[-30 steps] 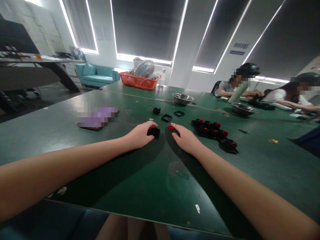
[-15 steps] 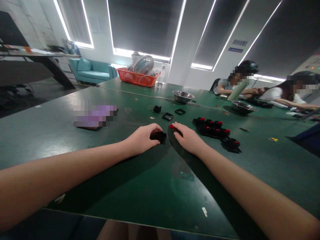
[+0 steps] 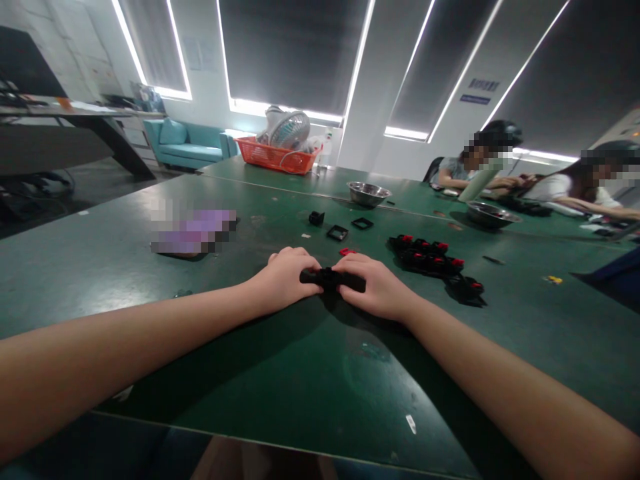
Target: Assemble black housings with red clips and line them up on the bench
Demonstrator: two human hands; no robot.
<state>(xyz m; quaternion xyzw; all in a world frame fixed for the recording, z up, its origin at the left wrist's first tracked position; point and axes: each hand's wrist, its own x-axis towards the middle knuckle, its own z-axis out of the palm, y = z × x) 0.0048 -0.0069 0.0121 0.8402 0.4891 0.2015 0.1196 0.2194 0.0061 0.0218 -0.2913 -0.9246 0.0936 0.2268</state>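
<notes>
Both my hands meet over the green table (image 3: 310, 373) around a dark black plastic part (image 3: 329, 279), which reads as a short bar with a raised middle. My left hand (image 3: 287, 280) is closed on its left end, thumb below. At the other end, my right hand (image 3: 377, 287) grips it between thumb and fingers. Just beyond the right hand lies a small red piece (image 3: 347, 252). Farther off are two black square frames (image 3: 337, 233) and a small black part (image 3: 316, 218). To the right sit several black-and-red parts (image 3: 425, 255) in rows, with another (image 3: 466, 291) nearer.
A purple flat object (image 3: 195, 230), partly pixelated, lies at left. Metal bowls (image 3: 369, 194) stand farther back, near an orange basket (image 3: 275, 157) holding a fan. Two people (image 3: 475, 160) sit at the far right. A blue item (image 3: 613, 280) is at the right edge.
My right hand has left the red piece, which now lies uncovered, and has moved nearer me onto the black part. My left hand still holds that part.
</notes>
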